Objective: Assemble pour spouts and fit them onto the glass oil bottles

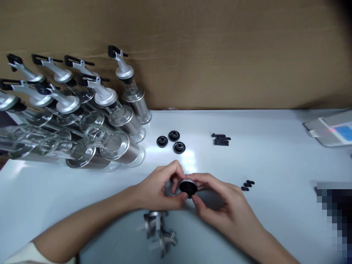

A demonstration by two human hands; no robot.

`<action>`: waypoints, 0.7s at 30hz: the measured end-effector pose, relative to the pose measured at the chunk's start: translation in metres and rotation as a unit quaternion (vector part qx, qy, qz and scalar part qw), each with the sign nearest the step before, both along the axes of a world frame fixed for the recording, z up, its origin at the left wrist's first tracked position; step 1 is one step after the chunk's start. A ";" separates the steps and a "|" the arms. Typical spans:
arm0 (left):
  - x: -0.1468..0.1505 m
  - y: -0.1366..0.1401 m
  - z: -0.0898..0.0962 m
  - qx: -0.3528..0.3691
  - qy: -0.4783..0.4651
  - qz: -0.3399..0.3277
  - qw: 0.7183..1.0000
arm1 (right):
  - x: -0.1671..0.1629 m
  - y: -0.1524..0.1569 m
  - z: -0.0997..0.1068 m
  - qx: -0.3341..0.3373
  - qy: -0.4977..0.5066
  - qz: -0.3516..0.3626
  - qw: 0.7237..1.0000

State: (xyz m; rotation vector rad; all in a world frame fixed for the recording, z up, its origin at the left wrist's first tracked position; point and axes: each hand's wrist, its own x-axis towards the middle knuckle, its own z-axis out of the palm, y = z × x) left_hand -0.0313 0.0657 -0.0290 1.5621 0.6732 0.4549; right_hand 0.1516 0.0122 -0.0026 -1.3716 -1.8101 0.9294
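Note:
Between both hands is a round bottle pourer cap (188, 187), silver at the rim and dark inside, with its hollow side turned toward me. My left hand (166, 187) pinches it from the left between thumb and fingers. From the right, the thumb and fingers of my right hand (217, 198) press on its edge. Below my left hand lie a few silver pourer spouts (159, 231), slightly blurred. Three black round stoppers (173, 136) rest on the table beyond my hands.
Glass oil bottles (132, 106), several topped with silver pourers, crowd the left. Small black strips (221, 140) and three tiny black caps (248, 185) lie right of centre. A grey device (330, 128) sits at the far right. Cardboard (220, 55) stands behind the white table (275, 154).

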 end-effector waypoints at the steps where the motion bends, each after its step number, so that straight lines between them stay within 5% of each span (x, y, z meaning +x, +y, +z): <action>1: 0.000 -0.001 0.000 0.002 0.008 0.005 1.000 | 0.000 0.000 0.000 -0.004 -0.001 0.004 1.000; 9: 0.003 -0.002 -0.001 0.058 0.047 0.013 0.997 | 0.002 -0.002 -0.004 -0.058 0.004 0.040 0.998; 21: 0.003 0.000 -0.004 0.255 0.008 -0.019 0.967 | 0.002 -0.002 -0.008 -0.068 -0.041 0.033 0.996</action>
